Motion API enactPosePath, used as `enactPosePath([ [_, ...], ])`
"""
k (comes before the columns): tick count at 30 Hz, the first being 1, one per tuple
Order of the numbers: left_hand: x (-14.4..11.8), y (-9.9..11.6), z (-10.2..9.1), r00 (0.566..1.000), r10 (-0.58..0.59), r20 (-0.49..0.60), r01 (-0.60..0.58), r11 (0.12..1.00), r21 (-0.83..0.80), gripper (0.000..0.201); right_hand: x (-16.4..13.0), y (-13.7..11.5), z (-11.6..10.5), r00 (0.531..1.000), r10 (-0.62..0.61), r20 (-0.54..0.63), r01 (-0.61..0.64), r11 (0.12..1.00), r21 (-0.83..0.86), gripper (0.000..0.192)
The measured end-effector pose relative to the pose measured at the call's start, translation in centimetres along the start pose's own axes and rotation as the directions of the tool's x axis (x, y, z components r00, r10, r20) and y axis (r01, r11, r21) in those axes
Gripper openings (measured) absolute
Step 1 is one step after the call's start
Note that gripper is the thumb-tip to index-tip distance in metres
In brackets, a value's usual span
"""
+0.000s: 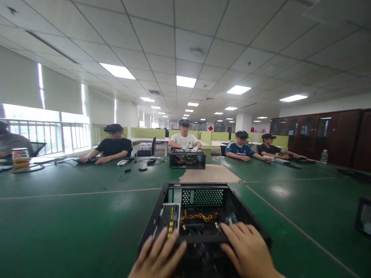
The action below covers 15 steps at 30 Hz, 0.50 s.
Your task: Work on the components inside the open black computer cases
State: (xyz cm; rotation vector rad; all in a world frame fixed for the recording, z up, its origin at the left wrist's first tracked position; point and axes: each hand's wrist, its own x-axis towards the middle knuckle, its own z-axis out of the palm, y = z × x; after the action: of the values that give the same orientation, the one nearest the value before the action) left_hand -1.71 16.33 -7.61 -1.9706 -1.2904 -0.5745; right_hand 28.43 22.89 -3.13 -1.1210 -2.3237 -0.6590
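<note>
Centrally, on the near edge of the green table (72, 216): one open black computer case (203, 216), side panel off, lying with its perforated rear wall away from the viewer. Inside, a power supply (169, 220) at the left and a bundle of red and yellow cables (199, 217) across the middle. Left hand (158, 256): fingers spread and flat, resting on the near rim beside the power supply, gripping nothing. Right hand (247, 251): likewise open, palm down on the near right corner of the case. Judged step: steadying or positioning the chassis before work inside it; any reach among the cables would call for one hand to lift clear while the other keeps the case from sliding. Farther off: a second open case (187, 159) before a seated person (184, 141), others seated along the table, a jar (20, 158) at far left.
</note>
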Motion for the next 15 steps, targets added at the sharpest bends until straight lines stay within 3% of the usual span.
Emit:
enactPosePath([
  [1, 3.2, -1.4, 0.9, 0.994, -0.023, 0.106, 0.025, 1.0, -0.014, 0.073, 3.8, -0.1, 1.0, 0.994, 0.1, 0.044, -0.1, 0.995, -0.004, 0.041],
  [2, 6.3, -2.5, 1.7, 0.971, -0.132, 0.201, 0.134, 0.991, 0.005, 0.071, 7.6, -0.3, 1.9, 0.978, 0.184, 0.099, -0.183, 0.983, -0.027, 0.043],
  [4, 11.3, -3.1, 3.1, 0.873, -0.336, 0.355, 0.333, 0.94, 0.07, 0.07, 14.1, -1.2, 3.3, 0.883, 0.421, 0.207, -0.411, 0.907, -0.093, 0.051],
  [6, 13.7, -2.0, 4.3, 0.82, -0.359, 0.446, 0.389, 0.921, 0.026, 0.074, 17.7, -3.0, 3.9, 0.8, 0.511, 0.314, -0.515, 0.854, -0.077, 0.059],
  [7, 13.8, -1.2, 4.8, 0.82, -0.323, 0.473, 0.385, 0.922, -0.036, 0.074, 18.2, -4.2, 3.8, 0.805, 0.473, 0.357, -0.498, 0.867, -0.025, 0.062],
  [9, 11.9, 0.5, 5.3, 0.829, -0.248, 0.501, 0.373, 0.913, -0.166, 0.071, 16.8, -6.2, 3.0, 0.873, 0.277, 0.401, -0.349, 0.93, 0.117, 0.066],
  [11, 8.7, 1.2, 4.7, 0.807, -0.241, 0.54, 0.402, 0.893, -0.202, 0.063, 13.2, -6.7, 1.5, 0.891, 0.082, 0.447, -0.193, 0.958, 0.21, 0.07],
  [13, 5.3, 0.9, 3.5, 0.76, -0.271, 0.591, 0.44, 0.883, -0.16, 0.057, 9.2, -4.6, -0.6, 0.845, 0.035, 0.533, -0.167, 0.965, 0.2, 0.078],
  [15, 2.8, 0.0, 2.0, 0.723, -0.304, 0.62, 0.464, 0.879, -0.111, 0.053, 5.8, 0.5, -2.6, 0.789, 0.15, 0.596, -0.235, 0.97, 0.067, 0.085],
])
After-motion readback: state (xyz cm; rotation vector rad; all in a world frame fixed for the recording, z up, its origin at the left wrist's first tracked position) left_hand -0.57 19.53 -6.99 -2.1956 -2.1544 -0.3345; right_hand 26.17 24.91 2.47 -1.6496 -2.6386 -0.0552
